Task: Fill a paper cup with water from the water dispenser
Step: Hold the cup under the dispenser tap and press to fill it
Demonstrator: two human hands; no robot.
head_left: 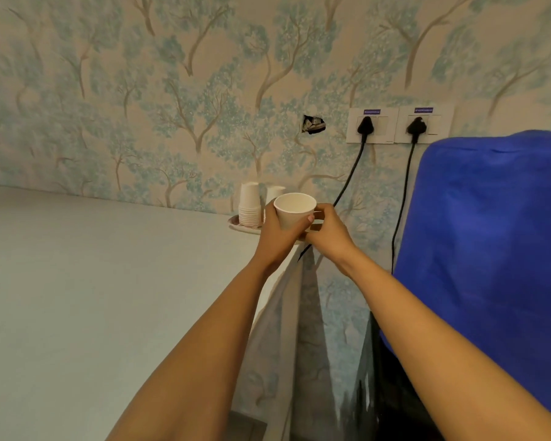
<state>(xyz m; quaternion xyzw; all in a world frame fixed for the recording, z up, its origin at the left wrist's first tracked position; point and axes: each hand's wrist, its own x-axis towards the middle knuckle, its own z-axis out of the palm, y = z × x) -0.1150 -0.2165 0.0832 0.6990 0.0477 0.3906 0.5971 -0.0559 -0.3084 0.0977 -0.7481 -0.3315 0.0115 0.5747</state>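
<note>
Near the middle of the frame, the left hand [275, 232] gripped an empty paper cup [294, 211] above the stacked cups [249, 203], the right hand [326, 232] pinching something unclear beside it; fetching appeared done, so carrying it right to the blue-covered dispenser [490, 237] should follow.

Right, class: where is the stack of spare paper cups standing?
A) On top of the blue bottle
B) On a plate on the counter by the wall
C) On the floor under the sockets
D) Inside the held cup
B: the stack stands on a plate at the counter's far end by the wall, just behind the cup that the left hand holds.
</note>
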